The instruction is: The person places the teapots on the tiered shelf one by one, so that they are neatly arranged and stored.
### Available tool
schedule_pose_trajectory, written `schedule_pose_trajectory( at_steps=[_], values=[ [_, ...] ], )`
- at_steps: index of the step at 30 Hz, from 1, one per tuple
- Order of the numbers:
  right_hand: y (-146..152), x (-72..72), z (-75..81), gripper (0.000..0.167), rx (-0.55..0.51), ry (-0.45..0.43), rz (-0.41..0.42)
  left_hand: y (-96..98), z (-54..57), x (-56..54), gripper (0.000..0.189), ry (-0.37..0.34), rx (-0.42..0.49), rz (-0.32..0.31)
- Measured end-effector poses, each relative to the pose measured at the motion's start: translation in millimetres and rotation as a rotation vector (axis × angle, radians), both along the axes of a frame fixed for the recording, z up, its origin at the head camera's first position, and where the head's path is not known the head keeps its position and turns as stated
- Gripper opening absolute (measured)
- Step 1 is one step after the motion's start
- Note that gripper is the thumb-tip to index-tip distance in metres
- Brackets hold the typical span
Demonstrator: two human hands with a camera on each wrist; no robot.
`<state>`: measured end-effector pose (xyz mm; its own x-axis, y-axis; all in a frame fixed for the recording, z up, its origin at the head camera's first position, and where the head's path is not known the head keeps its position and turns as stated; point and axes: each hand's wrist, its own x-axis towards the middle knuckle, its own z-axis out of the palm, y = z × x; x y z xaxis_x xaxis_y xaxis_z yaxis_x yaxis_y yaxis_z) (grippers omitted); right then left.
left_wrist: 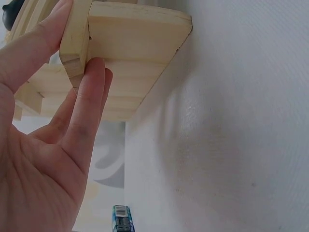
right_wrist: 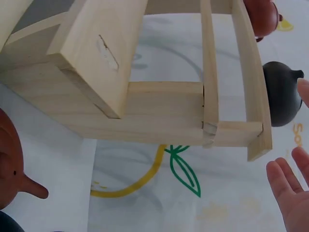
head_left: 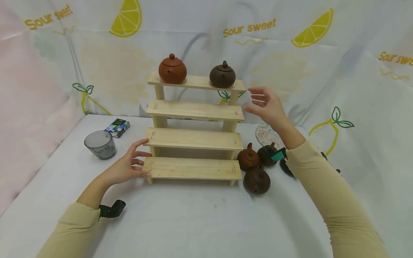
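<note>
Left hand point(head_left: 124, 169) loosely pinches the lower left end of the four-tier wooden stand point(head_left: 193, 168) on the table point(head_left: 180, 222), probably steadying it; empty right hand point(head_left: 269, 107), thumb and fingers parted, hovers near the top-tier dark clay teapot point(head_left: 222, 76).

From the wearer's head, one camera looks forward and down over the white table point(head_left: 180, 222), far enough back to take in the whole pale wooden four-tier stand point(head_left: 193, 138). Each wrist camera sits close, its picture turned sideways, facing the stand's end on its own side. Head and left share the small blue-patterned box point(head_left: 118, 127); head and right, the round dark clay teapot point(head_left: 222, 76) on top.
</note>
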<state>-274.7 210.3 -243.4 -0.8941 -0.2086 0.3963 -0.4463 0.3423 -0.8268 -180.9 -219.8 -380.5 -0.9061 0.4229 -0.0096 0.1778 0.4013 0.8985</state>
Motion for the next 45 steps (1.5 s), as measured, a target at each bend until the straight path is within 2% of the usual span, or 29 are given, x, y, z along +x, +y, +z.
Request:
schedule_pose_trajectory(
  at_steps=[21, 32, 37, 45],
  values=[
    [32.4, 48.4, -42.8, 0.045, 0.029, -0.049, 0.017, 0.6, 0.5, -1.0, 0.108, 0.000, -0.006, 0.001],
    [46.9, 68.1, -67.4, 0.046, 0.082, -0.090, -0.005, 0.8, 0.4, -0.1, 0.108, -0.003, -0.001, 0.006],
    [53.0, 77.9, -76.9, 0.047, 0.094, -0.134, -0.014, 0.8, 1.3, 0.3, 0.108, 0.006, -0.013, 0.005],
    [60.4, 92.8, -93.7, 0.046, 0.118, -0.162, -0.058, 1.7, 0.8, -0.3, 0.109, 0.011, -0.003, 0.005]
  ],
)
